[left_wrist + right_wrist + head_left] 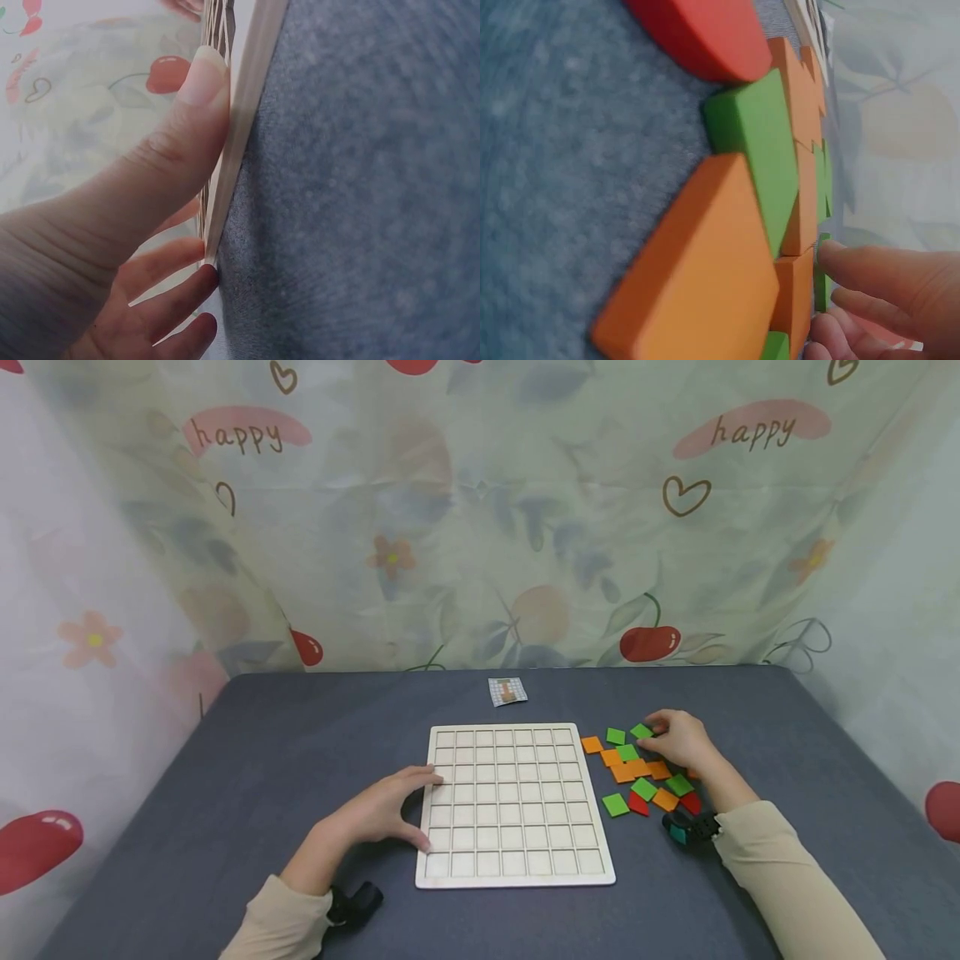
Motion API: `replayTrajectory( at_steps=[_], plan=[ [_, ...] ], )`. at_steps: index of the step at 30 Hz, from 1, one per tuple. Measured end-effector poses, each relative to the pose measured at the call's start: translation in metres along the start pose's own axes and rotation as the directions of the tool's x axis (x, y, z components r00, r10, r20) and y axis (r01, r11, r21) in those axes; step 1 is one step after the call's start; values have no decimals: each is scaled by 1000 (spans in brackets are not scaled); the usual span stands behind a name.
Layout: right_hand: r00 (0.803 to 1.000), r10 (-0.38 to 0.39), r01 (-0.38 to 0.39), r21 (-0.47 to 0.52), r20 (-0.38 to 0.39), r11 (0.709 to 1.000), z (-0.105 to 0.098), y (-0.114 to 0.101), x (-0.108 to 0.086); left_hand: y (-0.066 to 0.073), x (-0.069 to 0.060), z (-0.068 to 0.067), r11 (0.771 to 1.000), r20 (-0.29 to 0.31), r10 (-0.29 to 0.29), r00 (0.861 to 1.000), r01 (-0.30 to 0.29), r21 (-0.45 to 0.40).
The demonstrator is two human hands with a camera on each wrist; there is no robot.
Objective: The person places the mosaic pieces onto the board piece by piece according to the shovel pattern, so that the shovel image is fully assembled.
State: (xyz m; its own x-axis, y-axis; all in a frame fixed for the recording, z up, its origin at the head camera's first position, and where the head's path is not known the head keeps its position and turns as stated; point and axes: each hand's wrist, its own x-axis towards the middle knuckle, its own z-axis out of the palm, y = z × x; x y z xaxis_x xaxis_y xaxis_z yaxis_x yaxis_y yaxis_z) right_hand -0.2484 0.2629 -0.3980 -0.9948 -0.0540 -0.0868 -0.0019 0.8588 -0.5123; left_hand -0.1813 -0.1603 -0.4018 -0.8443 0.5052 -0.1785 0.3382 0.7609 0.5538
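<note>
A white board (pixel 517 882) with a grid of square recesses lies on the table. My left hand (pixel 390 806) rests along its left edge, thumb and fingers spread apart. In the left wrist view the thumb (pixel 161 161) and fingertips touch the board's side (pixel 238 127). To the right of the board, my right hand (pixel 681 741) pinches a green square tile (pixel 641 731) at the far end of a loose group of tiles. The right wrist view shows the thumb against a green tile (pixel 823 277), with the other fingertips partly hidden behind orange tiles.
Orange tiles (pixel 622 772), green tiles (pixel 616 805) and red tiles (pixel 638 803) lie scattered between the board and my right forearm. A small printed card (pixel 507 691) sits beyond the board on the dark tablecloth (pixel 337 727). A patterned curtain (pixel 480 527) hangs behind the table.
</note>
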Motion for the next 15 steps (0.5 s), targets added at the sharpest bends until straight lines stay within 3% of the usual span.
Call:
replayTrajectory(
  at_steps=[15],
  plan=[
    [1000,15,-16,-12,-6,1000,1,-2,2,-1,0,0,1000,4,6,1000,-6,-2]
  ],
)
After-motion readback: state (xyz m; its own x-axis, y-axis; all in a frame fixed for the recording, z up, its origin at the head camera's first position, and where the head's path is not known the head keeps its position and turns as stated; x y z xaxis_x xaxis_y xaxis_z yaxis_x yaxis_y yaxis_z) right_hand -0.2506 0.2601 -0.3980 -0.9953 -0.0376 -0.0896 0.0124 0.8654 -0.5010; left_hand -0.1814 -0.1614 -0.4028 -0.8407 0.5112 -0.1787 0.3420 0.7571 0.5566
